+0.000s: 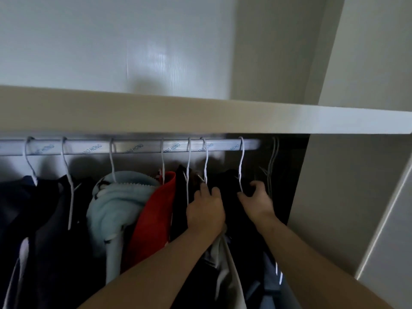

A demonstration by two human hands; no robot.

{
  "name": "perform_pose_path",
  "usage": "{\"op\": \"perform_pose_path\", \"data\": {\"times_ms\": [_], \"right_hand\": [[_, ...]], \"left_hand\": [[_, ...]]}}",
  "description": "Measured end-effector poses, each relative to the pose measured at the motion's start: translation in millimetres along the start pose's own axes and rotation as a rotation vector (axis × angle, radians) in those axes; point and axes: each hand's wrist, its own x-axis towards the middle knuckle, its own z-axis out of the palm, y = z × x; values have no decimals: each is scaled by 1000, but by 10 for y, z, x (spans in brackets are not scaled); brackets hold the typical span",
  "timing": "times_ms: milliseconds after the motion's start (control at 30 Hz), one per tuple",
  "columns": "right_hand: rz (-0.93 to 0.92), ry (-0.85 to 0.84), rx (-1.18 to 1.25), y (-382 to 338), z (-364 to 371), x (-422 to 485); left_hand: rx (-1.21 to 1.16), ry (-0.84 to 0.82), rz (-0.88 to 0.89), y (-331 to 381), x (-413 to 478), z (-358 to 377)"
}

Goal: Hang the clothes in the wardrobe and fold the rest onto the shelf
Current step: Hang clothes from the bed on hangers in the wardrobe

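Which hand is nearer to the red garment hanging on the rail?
Left. The left hand grips a dark garment just right of the red garment; the right hand is farther right, holding a black garment.

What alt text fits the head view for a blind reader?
Both hands reach into a wardrobe, the left hand and right hand gripping dark clothes on white hangers. A rail under a white shelf also holds a red garment and a light blue garment.
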Motion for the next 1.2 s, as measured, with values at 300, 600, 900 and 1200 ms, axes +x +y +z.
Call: {"op": "perform_pose_path", "data": {"times_ms": [300,600,900,1200], "right_hand": [[-40,-12,39,58,-17,-173],[-305,141,-309,-154,20,-479],[-531,-69,-397,-186,305,-865],[-469,-77,-147,-354,449,-1601]], "left_hand": [[18,-49,40,173,77,108],[-156,223,58,-111,-267,-103],[-373,286,0,-569,-669,-371],[-860,216,-228,-904,-1247,-631]]}}
